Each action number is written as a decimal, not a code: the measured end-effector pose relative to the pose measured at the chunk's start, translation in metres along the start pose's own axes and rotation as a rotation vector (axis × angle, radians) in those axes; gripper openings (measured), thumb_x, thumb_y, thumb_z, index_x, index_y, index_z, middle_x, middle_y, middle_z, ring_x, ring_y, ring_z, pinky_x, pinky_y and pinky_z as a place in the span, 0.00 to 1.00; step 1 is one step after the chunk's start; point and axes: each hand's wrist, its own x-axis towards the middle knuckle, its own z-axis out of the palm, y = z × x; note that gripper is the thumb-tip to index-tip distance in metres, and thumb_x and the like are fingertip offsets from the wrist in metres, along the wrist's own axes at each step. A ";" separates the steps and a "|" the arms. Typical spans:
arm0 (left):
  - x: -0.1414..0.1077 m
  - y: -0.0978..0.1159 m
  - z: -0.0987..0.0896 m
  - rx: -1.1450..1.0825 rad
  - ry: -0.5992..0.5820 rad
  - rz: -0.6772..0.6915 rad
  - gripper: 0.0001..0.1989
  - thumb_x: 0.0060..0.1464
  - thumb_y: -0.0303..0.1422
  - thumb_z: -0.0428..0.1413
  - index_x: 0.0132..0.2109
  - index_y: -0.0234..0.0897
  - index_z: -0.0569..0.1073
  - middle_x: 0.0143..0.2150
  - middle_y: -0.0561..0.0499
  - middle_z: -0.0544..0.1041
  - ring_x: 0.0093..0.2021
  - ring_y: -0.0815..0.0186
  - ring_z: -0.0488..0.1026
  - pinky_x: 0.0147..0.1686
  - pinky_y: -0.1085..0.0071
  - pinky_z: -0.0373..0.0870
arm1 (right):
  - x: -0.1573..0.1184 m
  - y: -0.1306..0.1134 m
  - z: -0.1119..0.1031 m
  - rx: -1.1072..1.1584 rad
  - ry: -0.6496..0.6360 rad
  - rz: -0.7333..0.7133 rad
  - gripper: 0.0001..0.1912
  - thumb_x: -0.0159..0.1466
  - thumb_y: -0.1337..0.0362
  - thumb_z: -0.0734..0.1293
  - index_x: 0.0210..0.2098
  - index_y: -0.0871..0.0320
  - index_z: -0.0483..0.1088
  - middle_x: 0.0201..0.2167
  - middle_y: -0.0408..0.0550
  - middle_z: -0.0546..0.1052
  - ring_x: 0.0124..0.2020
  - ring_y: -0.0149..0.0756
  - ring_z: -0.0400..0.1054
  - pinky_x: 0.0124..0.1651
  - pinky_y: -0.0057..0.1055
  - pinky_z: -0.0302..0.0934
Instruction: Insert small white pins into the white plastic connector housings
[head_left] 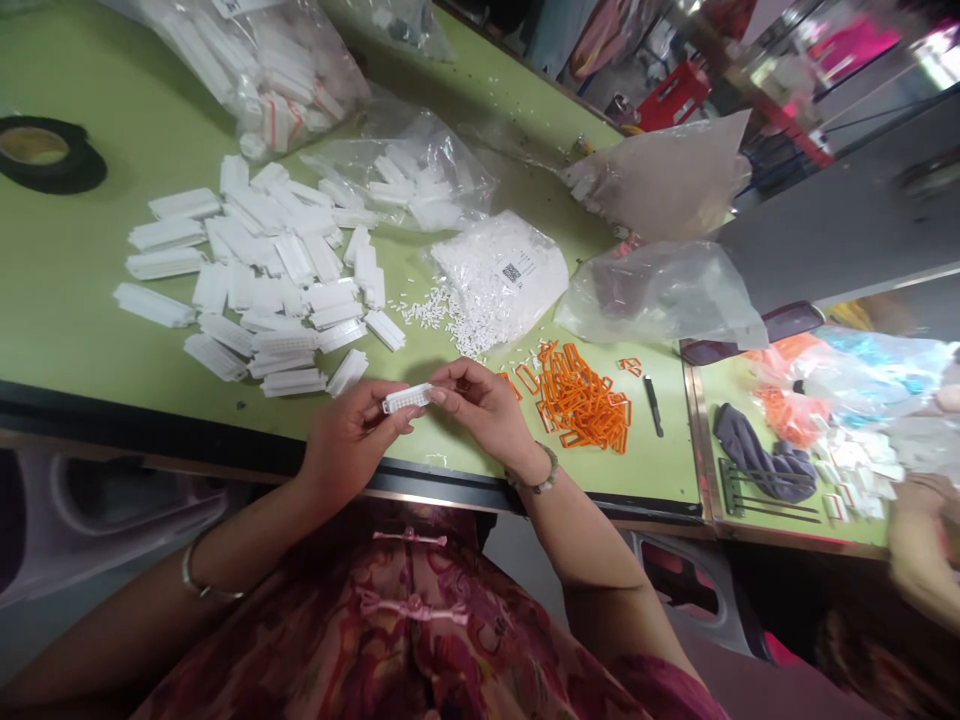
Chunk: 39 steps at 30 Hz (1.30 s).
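L hand [346, 432] was clamped on one end of a white multi-hole connector housing [406, 400], R hand [484, 408] pinched at the other — held over the green tabletop [641, 475], nr its front edge. Similar white housings [281, 265] lay piled to the L, tiny white pegs [459, 325] beyond, orange rect. frames [581, 395] to the R.

White connector [406, 399], green table [651, 470]

patterned red top [330, 640], bangle [188, 572], beaded bracelet [553, 474]
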 end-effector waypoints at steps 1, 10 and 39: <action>0.000 0.000 0.000 -0.012 0.001 -0.007 0.21 0.56 0.50 0.69 0.44 0.37 0.80 0.37 0.46 0.88 0.34 0.59 0.87 0.37 0.67 0.83 | 0.000 -0.001 -0.001 0.080 -0.025 0.063 0.15 0.69 0.49 0.76 0.45 0.53 0.79 0.32 0.42 0.77 0.31 0.32 0.68 0.37 0.33 0.68; -0.002 -0.003 0.002 0.002 0.014 0.012 0.19 0.56 0.48 0.68 0.45 0.37 0.81 0.38 0.45 0.88 0.36 0.57 0.88 0.37 0.67 0.84 | 0.002 -0.004 -0.002 0.226 -0.065 0.192 0.16 0.64 0.51 0.80 0.44 0.54 0.81 0.29 0.40 0.77 0.27 0.28 0.65 0.33 0.31 0.64; -0.006 0.009 -0.019 -0.019 -0.021 -0.084 0.29 0.51 0.58 0.71 0.45 0.37 0.82 0.35 0.45 0.88 0.33 0.55 0.87 0.38 0.62 0.87 | 0.009 -0.012 -0.022 -0.560 -0.026 -0.018 0.02 0.67 0.67 0.71 0.37 0.57 0.77 0.30 0.42 0.78 0.29 0.30 0.66 0.35 0.30 0.62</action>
